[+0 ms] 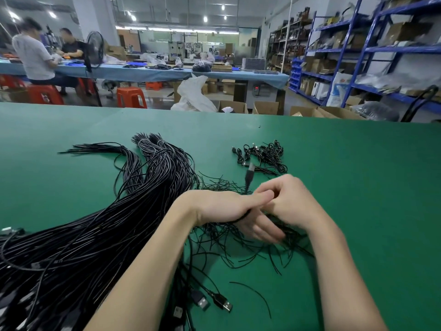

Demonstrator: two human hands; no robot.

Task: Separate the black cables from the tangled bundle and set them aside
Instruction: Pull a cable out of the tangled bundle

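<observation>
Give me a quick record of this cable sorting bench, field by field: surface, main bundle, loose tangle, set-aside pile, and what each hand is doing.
surface: green table
main bundle: long black cables fanned across the left side
loose tangle: thin black wires under the hands
set-aside pile: small cable heap beyond the hands, apart from the bundle
left hand: grips a bunch of wires
right hand: curled, fingers meeting the left thumb; what it pinches is hidden
loose plugs: USB connectors near the front edge

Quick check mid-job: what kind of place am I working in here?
Most likely a cable assembly workshop or small factory: black cables heaped on a green worktable, blue shelving stacked with boxes, and people working at another long table.
</observation>
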